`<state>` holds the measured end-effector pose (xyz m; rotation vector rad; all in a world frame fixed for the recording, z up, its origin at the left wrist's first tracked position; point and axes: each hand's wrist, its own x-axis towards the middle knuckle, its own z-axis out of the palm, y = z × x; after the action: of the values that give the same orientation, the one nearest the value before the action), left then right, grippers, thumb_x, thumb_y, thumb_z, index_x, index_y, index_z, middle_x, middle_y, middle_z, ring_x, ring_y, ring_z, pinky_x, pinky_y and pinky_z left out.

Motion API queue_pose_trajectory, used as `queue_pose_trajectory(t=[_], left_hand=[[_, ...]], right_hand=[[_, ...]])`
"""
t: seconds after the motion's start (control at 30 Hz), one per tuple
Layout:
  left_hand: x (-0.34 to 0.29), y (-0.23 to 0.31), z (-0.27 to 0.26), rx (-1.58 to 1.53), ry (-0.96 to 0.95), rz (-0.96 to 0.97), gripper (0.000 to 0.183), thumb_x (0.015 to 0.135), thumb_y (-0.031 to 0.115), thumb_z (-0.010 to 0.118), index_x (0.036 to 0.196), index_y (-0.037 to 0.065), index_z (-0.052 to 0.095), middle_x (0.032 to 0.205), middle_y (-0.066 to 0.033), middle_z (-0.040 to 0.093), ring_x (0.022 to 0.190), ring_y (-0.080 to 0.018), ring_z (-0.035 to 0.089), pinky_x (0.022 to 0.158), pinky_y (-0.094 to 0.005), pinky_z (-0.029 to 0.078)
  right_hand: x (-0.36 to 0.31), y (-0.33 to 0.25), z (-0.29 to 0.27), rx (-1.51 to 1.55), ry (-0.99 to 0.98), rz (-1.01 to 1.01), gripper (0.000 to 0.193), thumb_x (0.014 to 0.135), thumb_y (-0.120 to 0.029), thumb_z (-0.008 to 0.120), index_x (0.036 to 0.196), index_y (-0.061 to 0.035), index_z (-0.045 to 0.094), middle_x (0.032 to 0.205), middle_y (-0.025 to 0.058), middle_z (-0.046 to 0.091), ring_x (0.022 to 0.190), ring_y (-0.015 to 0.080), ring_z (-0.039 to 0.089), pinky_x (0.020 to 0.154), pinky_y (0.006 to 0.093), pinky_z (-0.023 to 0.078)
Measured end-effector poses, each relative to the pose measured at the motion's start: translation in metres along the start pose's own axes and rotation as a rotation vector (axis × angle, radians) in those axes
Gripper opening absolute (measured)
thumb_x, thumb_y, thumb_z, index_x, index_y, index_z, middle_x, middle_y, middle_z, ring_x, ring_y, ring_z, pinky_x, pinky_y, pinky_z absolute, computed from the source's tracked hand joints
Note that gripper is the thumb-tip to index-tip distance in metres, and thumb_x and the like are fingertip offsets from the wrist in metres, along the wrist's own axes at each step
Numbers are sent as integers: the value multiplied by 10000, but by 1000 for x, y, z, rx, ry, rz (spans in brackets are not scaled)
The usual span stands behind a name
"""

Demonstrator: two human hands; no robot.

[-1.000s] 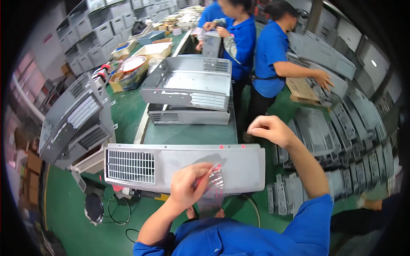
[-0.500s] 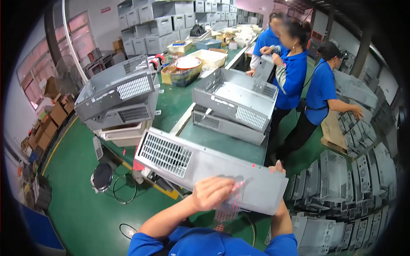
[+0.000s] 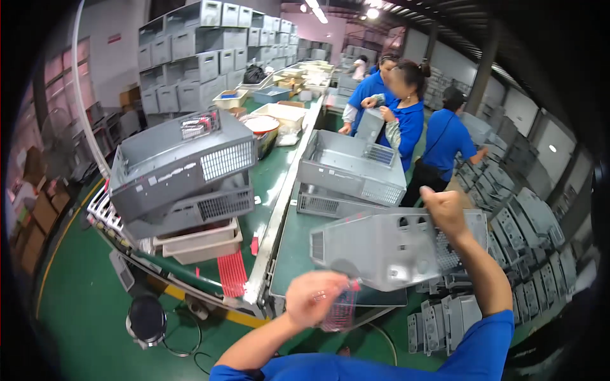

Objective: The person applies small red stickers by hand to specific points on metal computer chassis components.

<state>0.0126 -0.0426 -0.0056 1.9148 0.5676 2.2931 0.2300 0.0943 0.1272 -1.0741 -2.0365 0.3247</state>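
My left hand is closed in a pinch on a clear sheet dotted with small red stickers, which hangs from the fingers in front of my body. My right hand grips a grey sheet-metal casing by its upper right side, thumb pointing up; its fingertips are partly hidden. The casing is held tilted above the table's near end, its face with round holes turned up. The left hand is just below the casing's near edge, and whether they touch I cannot tell.
Grey casings are stacked on white trays at the left. More casings stand ahead on the green table. A red strip sheet hangs at the table edge. Co-workers stand beyond; racked metal parts fill the right.
The casing has been turned over and moved right, showing another face with round holes. My right hand has risen with it. My left hand keeps the sticker sheet. The view has shifted.
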Motion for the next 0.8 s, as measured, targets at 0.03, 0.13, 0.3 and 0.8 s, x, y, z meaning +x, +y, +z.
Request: queue_pose_trajectory(t=[0.03,0.13,0.3,0.8], left_hand=[[8,11,-7,1,-204,70,191,675,-44,655,809,20,534,849,-136,629,762,-269,627,629,-319,500],[17,28,-4,-70,-291,185,171,667,-5,676,761,12,535,863,-112,628,766,-251,622,627,-304,498],[44,30,15,80,-325,272,134,673,4,659,769,-8,566,812,-98,616,740,-236,617,592,-292,498],[63,24,20,251,-272,-156,78,724,-26,612,788,-9,571,760,-112,627,626,-213,619,544,-258,484]], right_hand=[[-1,-2,9,-116,12,-9,446,830,-278,517,508,28,469,404,100,318,358,120,323,391,318,271],[4,-24,27,-207,37,49,437,813,-309,512,519,14,493,434,156,358,351,244,360,400,352,300],[-6,-60,59,-87,26,-54,469,850,-243,519,493,26,377,430,26,221,424,55,235,373,307,202],[-80,-61,48,296,120,-362,192,871,-132,454,960,-6,568,871,96,603,820,186,571,745,275,427]])
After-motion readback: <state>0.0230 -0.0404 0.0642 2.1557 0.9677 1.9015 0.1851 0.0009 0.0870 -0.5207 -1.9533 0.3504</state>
